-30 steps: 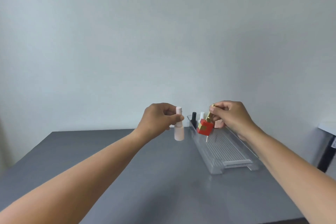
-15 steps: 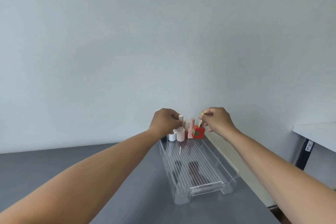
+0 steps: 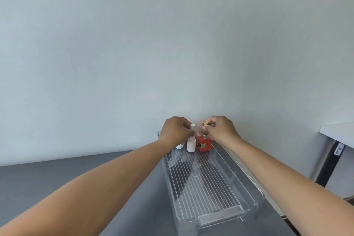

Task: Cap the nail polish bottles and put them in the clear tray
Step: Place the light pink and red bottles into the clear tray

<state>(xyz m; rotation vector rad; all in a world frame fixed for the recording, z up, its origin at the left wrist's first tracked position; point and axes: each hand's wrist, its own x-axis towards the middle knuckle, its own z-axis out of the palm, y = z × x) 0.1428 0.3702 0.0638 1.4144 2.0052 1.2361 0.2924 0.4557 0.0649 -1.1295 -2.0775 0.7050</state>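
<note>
A long clear ribbed tray (image 3: 214, 193) lies on the grey table, running away from me. At its far end stand a pale pink bottle (image 3: 191, 144) with a tall pink cap and a square red bottle (image 3: 204, 143) with a gold cap. My left hand (image 3: 175, 130) pinches the pink bottle's cap. The gold cap of the red bottle is pinched from above by my right hand (image 3: 220, 128). A white bottle (image 3: 179, 146) peeks out under my left wrist. Other bottles behind my hands are hidden.
The grey table (image 3: 57, 184) extends to the left of the tray. Close behind the tray's far end is a pale wall. A white tabletop (image 3: 339, 132) on a dark leg stands at the right, across a gap.
Both hands have carried the pink and red bottles from above the table into the tray's far end. The view has swung so the tray now lies in front of me.
</note>
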